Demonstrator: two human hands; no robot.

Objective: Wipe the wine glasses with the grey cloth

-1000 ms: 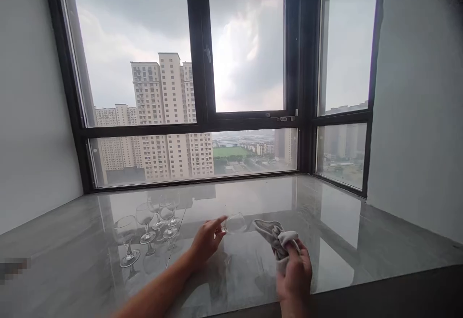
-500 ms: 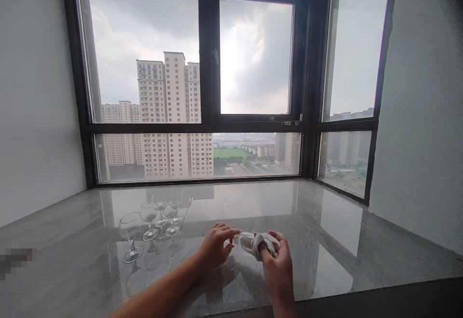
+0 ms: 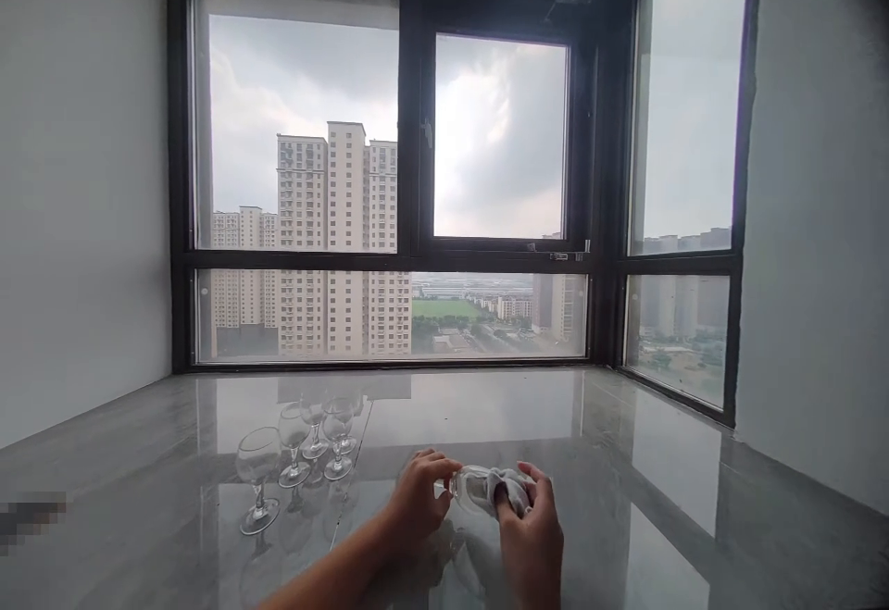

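A clear stemmed glass lies on its side just above the grey glossy ledge. My left hand pinches its left end between thumb and fingers. A bunched whitish cloth is in my right hand, which presses it against the glass's right end, partly inside the bowl as far as I can see. My right fingers hide part of the cloth and the rim. To the left, several more stemmed glasses stand upright in a loose group on the ledge.
Dark-framed windows rise along the back and right of the ledge. A plain wall closes the left side and another wall the right. A thin joint line runs across the ledge beside the standing glasses.
The view has tilted upward, so the ledge and the standing glasses sit lower in the picture. Both hands keep their holds; the cloth has shifted slightly against the glass.
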